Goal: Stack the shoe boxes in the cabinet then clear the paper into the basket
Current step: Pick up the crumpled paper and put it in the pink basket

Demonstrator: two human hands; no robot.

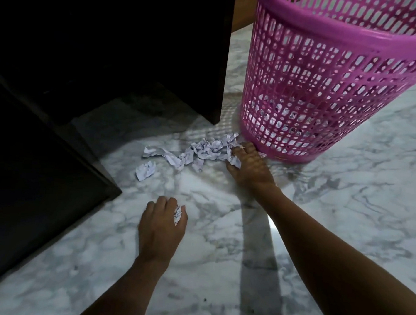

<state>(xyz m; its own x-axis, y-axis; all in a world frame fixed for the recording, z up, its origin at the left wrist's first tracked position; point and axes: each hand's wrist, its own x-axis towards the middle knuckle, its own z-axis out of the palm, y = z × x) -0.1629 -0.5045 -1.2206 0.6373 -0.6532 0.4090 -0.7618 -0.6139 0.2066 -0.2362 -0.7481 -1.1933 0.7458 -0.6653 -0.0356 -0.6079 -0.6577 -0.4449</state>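
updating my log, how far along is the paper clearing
Done: some crumpled paper shows inside the pink basket. In hand: the left hand holds a paper ball; the right hand grips a piece at the basket's foot. Left: a scatter of crumpled pieces on the floor beside the dark cabinet. Shoe boxes: too dark to tell.

Indoors, in what is looking like a home: a white, grey-veined marble floor (341,221) is spreading under dim light, a dark wooden cabinet (135,60) is standing on it, and a pink plastic basket (322,86) with a slotted wall is sitting just beside. Crumpled paper (203,151) is lying on the floor near the basket's foot.
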